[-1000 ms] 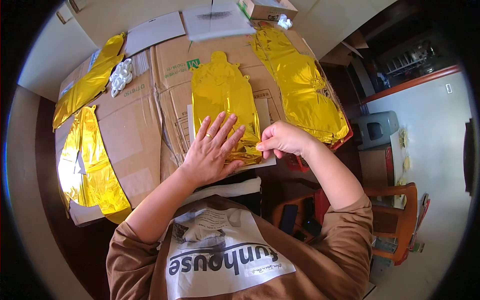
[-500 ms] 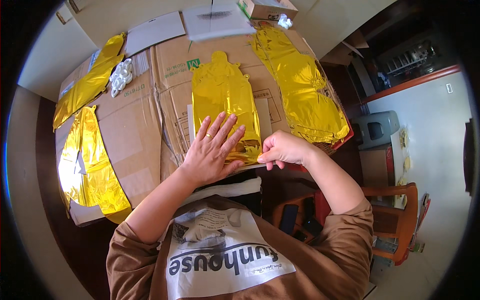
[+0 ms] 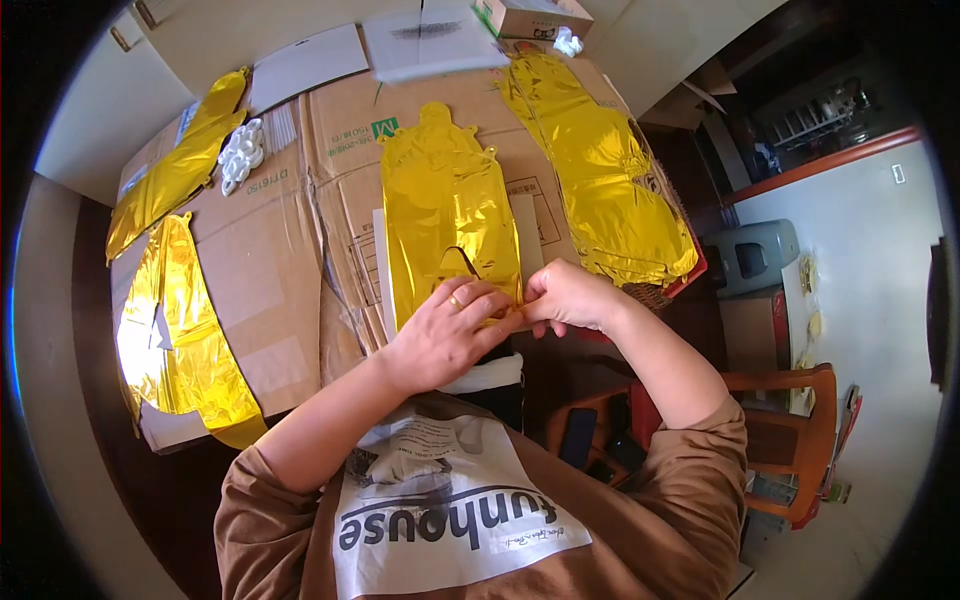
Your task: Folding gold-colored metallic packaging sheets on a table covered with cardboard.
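Note:
A flat gold foil balloon [image 3: 440,200] lies in front of me, its near edge at the table's front. My right hand [image 3: 572,297] pinches the balloon's near right corner between thumb and fingers. My left hand [image 3: 452,332] is closed at that same corner, fingers bent and thumb reaching to the right fingertips. What exactly its fingertips grip is partly hidden. Under the balloon, the edge of a pale sheet [image 3: 383,265] shows. The foil bulges up in a small fold beyond my left fingers.
Flattened cardboard [image 3: 270,230] covers the table. More gold foil balloons lie stacked at the right [image 3: 620,180] and singly at the left [image 3: 185,330]. White curled pieces [image 3: 241,155] rest at the left. A box [image 3: 535,18] stands at the back, a wooden chair [image 3: 800,440] at the right.
My left hand has gone from lying flat with spread fingers on the balloon to closing beside my right hand at the corner. The right hand has stayed nearly in place.

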Motion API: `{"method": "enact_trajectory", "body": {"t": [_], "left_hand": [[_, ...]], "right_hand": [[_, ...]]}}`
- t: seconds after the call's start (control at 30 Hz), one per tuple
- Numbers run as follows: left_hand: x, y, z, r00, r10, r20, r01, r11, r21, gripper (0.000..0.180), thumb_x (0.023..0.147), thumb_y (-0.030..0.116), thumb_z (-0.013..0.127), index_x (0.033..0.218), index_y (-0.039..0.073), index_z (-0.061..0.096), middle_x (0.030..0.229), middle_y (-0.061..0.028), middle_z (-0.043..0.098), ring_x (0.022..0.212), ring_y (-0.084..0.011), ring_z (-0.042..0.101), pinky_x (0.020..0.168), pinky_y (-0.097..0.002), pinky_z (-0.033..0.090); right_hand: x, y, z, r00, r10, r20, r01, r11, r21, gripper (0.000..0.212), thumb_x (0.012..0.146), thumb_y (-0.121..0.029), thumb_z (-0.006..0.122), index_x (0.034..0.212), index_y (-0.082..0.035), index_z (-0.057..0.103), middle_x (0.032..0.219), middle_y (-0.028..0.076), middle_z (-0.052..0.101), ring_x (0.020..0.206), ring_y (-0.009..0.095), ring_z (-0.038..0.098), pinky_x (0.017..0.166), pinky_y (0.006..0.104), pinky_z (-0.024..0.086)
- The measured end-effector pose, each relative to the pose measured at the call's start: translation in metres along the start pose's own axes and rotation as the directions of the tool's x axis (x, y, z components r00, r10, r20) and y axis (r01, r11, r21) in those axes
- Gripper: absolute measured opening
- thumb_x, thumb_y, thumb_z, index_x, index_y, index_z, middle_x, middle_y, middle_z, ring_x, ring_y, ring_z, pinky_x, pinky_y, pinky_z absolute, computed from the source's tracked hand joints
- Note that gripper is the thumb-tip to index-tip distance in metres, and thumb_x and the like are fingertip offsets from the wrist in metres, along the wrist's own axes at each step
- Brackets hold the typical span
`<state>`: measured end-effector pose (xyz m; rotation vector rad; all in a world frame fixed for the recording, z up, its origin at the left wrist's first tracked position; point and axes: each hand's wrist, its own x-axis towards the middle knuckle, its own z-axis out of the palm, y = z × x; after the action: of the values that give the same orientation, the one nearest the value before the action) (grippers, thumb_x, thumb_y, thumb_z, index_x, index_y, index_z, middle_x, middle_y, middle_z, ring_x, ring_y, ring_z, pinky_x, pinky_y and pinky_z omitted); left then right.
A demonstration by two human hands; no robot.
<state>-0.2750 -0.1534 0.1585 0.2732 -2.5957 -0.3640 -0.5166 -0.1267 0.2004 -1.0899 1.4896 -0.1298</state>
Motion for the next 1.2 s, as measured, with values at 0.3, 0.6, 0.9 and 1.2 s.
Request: {"method": "enact_trajectory", "body": {"t": [0.3,0.6,0.9,1.2], "left_hand": [[-0.006,-0.010,0.011,0.999,-0.024,0.025,0.027,0.994,-0.103,0.050,0.084,0.017,0.074,0.133,0.015,0.065,0.130,-0.0085,0.057,0.119,-0.0289,0.055,0.105,-0.0434,0.045],[-0.003,-0.006,0.003,0.995,-0.023,0.101,0.033,0.994,-0.103,0.055,0.086,0.031,0.076,0.137,0.016,0.062,0.137,-0.0106,0.051,0.130,-0.0309,0.048,0.112,-0.0476,0.039],[-0.003,-0.004,0.003,0.990,-0.032,0.135,0.043,0.996,-0.076,0.056,0.088,0.035,0.074,0.139,0.017,0.061,0.135,-0.0116,0.051,0.130,-0.0319,0.048,0.114,-0.0486,0.037],[-0.002,-0.005,0.004,0.990,-0.025,0.139,0.035,0.997,-0.072,0.055,0.089,0.038,0.073,0.139,0.019,0.060,0.134,-0.0113,0.051,0.131,-0.0326,0.047,0.114,-0.0509,0.036]], "right_hand": [[-0.003,-0.005,-0.012,0.999,-0.010,0.032,0.008,0.999,0.053,0.017,0.089,-0.016,0.071,0.090,0.001,0.071,0.075,0.009,0.073,0.050,0.009,0.057,0.046,0.0230,0.043],[0.026,-0.020,-0.037,0.992,-0.080,-0.099,0.103,0.959,0.263,0.022,0.097,-0.024,0.070,0.092,-0.003,0.067,0.082,0.008,0.073,0.046,0.006,0.051,0.044,0.0212,0.036],[0.051,-0.011,-0.047,0.983,-0.124,-0.137,0.157,0.952,0.265,0.020,0.098,-0.021,0.068,0.089,-0.003,0.070,0.071,0.007,0.071,0.044,0.006,0.049,0.043,0.0205,0.036],[0.062,-0.024,-0.056,0.968,-0.144,-0.207,0.201,0.937,0.287,0.019,0.098,-0.022,0.069,0.090,-0.005,0.066,0.069,0.004,0.066,0.044,0.004,0.043,0.042,0.0206,0.031]]}}
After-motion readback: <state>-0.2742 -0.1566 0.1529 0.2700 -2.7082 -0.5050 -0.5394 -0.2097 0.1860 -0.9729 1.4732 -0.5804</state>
